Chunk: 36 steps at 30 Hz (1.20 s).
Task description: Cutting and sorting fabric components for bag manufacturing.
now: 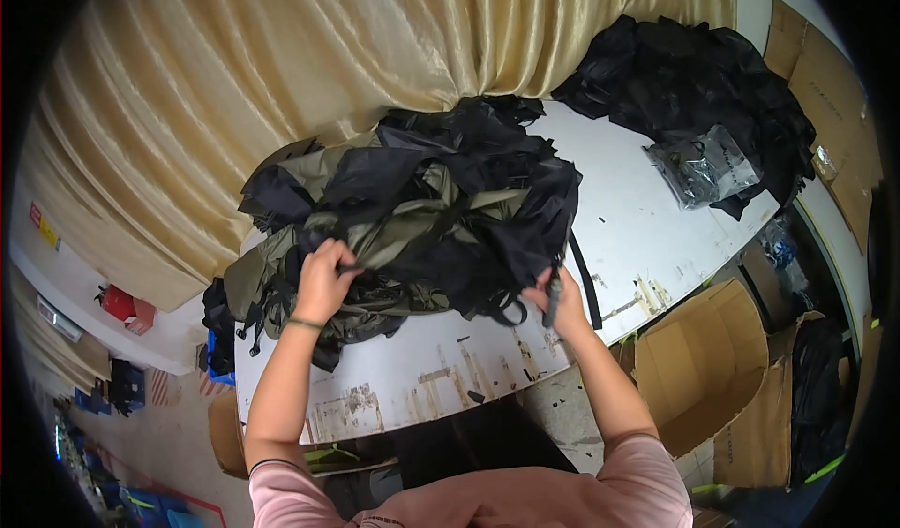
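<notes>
1. Where the white table [647, 218] reaches its middle, a heap of olive and black fabric pieces [412, 218] with loose black straps lies spread across it, and both hands rest at the heap's near edge.
2. The left hand [323, 279] sits on the left front part of the heap, fingers curled closed around a fold of black fabric or strap; a thin green band circles that wrist.
3. The right hand [555, 298] is at the heap's right front corner, fingers pinched shut on a dark buckle strap [553, 295] that hangs from the fabric down onto the table.
4. The heap lies between and just beyond the two hands, touching both.
5. Farther right on the table, well apart from the hands, is a second pile of black fabric [694, 78] with a clear plastic bag [708, 167] of dark items on its near side.
6. Behind the table hangs a shiny cream curtain [309, 59].
7. Open cardboard boxes [703, 359] stand on the floor to the right of the table.
</notes>
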### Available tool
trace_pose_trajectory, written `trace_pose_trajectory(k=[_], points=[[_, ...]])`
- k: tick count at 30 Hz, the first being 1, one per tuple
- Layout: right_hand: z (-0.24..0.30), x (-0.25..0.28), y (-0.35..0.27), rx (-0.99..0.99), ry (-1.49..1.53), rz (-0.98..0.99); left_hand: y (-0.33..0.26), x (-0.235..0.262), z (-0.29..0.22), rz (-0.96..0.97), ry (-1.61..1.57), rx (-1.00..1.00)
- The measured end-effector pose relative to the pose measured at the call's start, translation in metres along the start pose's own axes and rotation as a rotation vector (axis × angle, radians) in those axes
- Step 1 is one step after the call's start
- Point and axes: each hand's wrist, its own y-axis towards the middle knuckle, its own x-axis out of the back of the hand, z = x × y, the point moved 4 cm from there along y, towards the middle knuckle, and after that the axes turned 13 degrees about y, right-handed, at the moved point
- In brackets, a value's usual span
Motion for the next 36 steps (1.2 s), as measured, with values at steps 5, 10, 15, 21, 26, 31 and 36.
trace_pose_trajectory(k=[5,10,15,21,26,31,36], points=[[0.000,0.032,-0.082,-0.070,-0.108,0.040,-0.117,-0.001,0.022,0.362,0.167,0.065],[-0.008,0.057,-0.105,0.008,0.084,-0.113,-0.178,-0.005,0.011,0.808,-0.124,0.008],[0.050,0.032,-0.037,0.297,0.022,-0.183,-0.123,0.037,-0.064,0.047,-0.038,-0.114],[0.157,-0.025,0.086,0.416,-0.057,-0.175,-0.046,-0.054,-0.059,0.212,0.217,-0.100],[0.206,-0.001,0.124,0.725,-0.381,-0.310,0.023,-0.052,0.017,-0.133,-0.232,0.207],[0.169,0.065,0.097,0.516,-0.874,-0.511,0.072,0.070,0.021,-0.137,-0.548,0.159],[0.132,0.035,0.031,0.340,-0.186,-0.261,0.050,0.190,-0.020,-0.504,-0.516,0.014]])
